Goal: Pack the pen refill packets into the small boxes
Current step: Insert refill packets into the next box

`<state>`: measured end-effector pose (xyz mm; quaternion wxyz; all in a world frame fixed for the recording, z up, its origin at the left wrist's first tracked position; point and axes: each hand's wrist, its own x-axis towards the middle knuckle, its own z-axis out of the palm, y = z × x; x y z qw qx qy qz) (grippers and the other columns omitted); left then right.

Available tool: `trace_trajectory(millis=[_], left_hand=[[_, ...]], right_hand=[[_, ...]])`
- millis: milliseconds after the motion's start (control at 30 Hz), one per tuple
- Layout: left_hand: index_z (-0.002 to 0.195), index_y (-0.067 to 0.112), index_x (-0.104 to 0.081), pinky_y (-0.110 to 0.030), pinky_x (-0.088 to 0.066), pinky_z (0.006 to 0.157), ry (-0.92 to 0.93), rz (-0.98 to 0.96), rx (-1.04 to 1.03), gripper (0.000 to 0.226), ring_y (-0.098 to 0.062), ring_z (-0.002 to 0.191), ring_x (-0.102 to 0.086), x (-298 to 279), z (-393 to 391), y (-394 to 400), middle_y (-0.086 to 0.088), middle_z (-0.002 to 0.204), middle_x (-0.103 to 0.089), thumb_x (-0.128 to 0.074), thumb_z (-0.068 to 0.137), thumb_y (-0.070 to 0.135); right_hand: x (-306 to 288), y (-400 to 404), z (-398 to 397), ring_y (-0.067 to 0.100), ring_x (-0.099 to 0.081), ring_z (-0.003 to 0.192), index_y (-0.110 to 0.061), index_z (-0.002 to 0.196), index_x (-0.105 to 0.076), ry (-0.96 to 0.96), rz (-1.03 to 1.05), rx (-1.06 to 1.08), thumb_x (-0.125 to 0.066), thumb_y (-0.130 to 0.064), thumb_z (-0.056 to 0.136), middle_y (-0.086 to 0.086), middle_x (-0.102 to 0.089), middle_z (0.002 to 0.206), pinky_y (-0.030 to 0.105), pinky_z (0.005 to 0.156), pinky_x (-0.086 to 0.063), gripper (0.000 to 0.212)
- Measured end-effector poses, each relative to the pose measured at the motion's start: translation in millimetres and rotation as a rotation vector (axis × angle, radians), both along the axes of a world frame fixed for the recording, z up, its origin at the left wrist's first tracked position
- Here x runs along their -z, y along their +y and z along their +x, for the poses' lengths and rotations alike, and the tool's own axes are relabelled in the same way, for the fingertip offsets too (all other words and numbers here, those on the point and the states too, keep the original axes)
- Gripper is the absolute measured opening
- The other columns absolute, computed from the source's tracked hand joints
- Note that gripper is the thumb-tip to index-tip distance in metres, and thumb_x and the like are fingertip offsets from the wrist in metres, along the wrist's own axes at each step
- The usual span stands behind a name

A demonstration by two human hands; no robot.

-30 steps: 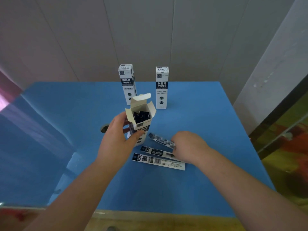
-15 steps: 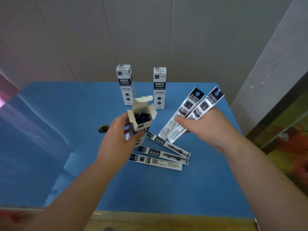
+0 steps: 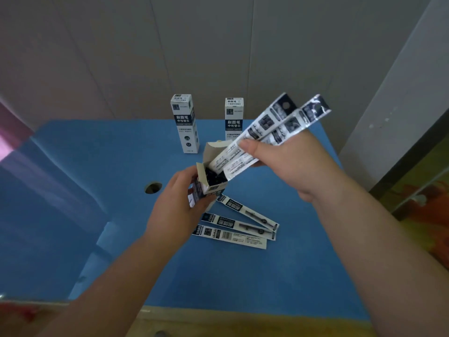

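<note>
Moved: two held packets (image 3: 264,139), half a second ago up and right of the open box (image 3: 211,177), now tipped down with lower ends at its mouth; right hand (image 3: 284,164) nearer the box, left hand (image 3: 179,203) on it as before.
Right hand: thumb across the two packets near their middle, pinching them against fingers hidden behind; packets slanted, dark printed ends high and to the right, white ends low and left.
Left hand: wrapped round the lower body of the open box, thumb on the near face, holding it raised and tilted off the table (image 3: 97,190).
Open box: top flaps spread, dark packet ends filling the inside; whether the held packets have passed the rim or only reached it, impossible to tell.
Loose packets: three (image 3: 239,222) flat on the table just near and right of the open box, fanned out, the nearest showing a barcode, left ends bunched close under the left hand.
Closed boxes: two upright at the far edge, left box (image 3: 185,124) and right box (image 3: 234,117), apart from each other; lower part of the right one hidden behind the held packets.
Table: blue top, round hole (image 3: 153,187) left of the left hand, pale wall panels beyond the far edge.
</note>
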<state>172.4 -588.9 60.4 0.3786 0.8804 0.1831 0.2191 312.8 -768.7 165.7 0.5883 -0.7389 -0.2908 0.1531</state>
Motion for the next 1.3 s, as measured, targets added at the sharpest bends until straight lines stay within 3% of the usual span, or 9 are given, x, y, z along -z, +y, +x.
trace_trajectory(millis=[167,267,367,500,600,700,933,1067,1300], left_hand=[[0.131,0.056,-0.046,-0.028,-0.051,0.088,0.005,0.033,-0.002,0.055,0.002,0.111,-0.062,5.9,1.8,-0.7,0.028,0.124,-0.057,-0.076,0.088,0.039],[0.126,0.067,-0.044,-0.018,-0.046,0.084,-0.015,0.020,-0.012,0.054,0.012,0.109,-0.059,4.9,0.7,0.6,0.035,0.122,-0.055,-0.072,0.085,0.045],[0.122,0.076,-0.039,-0.014,-0.043,0.084,-0.023,0.027,-0.012,0.055,0.018,0.109,-0.056,3.6,-0.9,1.4,0.032,0.125,-0.057,-0.069,0.084,0.049],[0.127,0.064,-0.045,-0.017,-0.045,0.084,-0.016,0.029,-0.015,0.054,0.011,0.110,-0.058,9.0,0.6,2.9,0.027,0.127,-0.058,-0.073,0.086,0.044],[0.130,0.054,-0.047,-0.025,-0.050,0.088,-0.022,0.007,-0.018,0.052,0.004,0.113,-0.061,10.5,1.4,5.5,0.023,0.129,-0.059,-0.073,0.085,0.044],[0.132,0.052,-0.048,-0.030,-0.052,0.092,-0.026,0.005,-0.009,0.055,0.000,0.116,-0.062,10.3,0.0,5.7,0.020,0.130,-0.060,-0.077,0.088,0.036],[0.125,0.066,-0.046,-0.020,-0.048,0.085,-0.030,0.043,0.021,0.057,0.008,0.110,-0.059,6.8,-0.4,2.4,0.026,0.124,-0.058,-0.076,0.088,0.036],[0.130,0.055,-0.047,-0.026,-0.049,0.090,-0.027,0.015,-0.008,0.055,0.000,0.113,-0.060,7.0,-0.3,5.5,0.021,0.128,-0.059,-0.076,0.089,0.034],[0.129,0.051,-0.051,-0.026,-0.050,0.091,-0.020,0.019,0.017,0.050,0.002,0.112,-0.060,7.9,-3.6,1.6,0.023,0.126,-0.060,-0.073,0.087,0.039]], right_hand=[[1.5,28.8,-2.8,0.003,-0.073,0.084,-0.036,0.085,-0.074,-0.077,-0.147,-0.018,-0.076,-0.032,0.088,-0.015,-0.077,0.091,0.032,0.079,-0.059,0.005],[10.2,39.0,-9.3,-0.005,-0.068,0.073,-0.040,0.077,-0.071,-0.135,-0.232,-0.017,-0.075,-0.034,0.088,-0.021,-0.074,0.084,0.015,0.061,-0.052,0.012],[14.9,43.3,-13.5,-0.009,-0.063,0.074,-0.035,0.093,-0.074,-0.202,-0.293,-0.018,-0.073,-0.036,0.089,-0.021,-0.072,0.086,0.009,0.055,-0.043,0.004],[5.6,40.9,-15.1,-0.006,-0.066,0.080,-0.029,0.100,-0.074,-0.186,-0.254,-0.091,-0.078,-0.035,0.084,-0.015,-0.075,0.089,0.016,0.070,-0.053,0.017],[-5.4,33.3,-12.9,-0.009,-0.061,0.063,-0.030,0.097,-0.069,-0.147,-0.204,-0.114,-0.083,-0.043,0.078,-0.022,-0.070,0.078,0.009,0.054,-0.047,0.028],[-11.1,28.9,-10.4,-0.005,-0.057,0.054,-0.029,0.088,-0.071,-0.195,-0.199,-0.110,-0.082,-0.036,0.080,-0.016,-0.070,0.073,0.012,0.046,-0.044,0.016],[2.5,43.3,-22.8,0.010,-0.061,0.067,-0.025,0.077,-0.068,-0.322,-0.423,-0.099,-0.084,-0.035,0.077,-0.008,-0.066,0.073,0.026,0.054,-0.043,0.019],[-5.2,32.7,-18.4,-0.002,-0.058,0.063,-0.032,0.079,-0.067,-0.433,-0.426,-0.047,-0.079,-0.045,0.078,-0.015,-0.065,0.073,0.022,0.052,-0.035,0.018],[-3.8,53.8,-29.4,0.022,-0.063,0.075,-0.024,0.083,-0.075,-0.693,-0.734,-0.106,-0.068,-0.031,0.090,-0.004,-0.063,0.074,0.027,0.053,-0.038,0.012]])
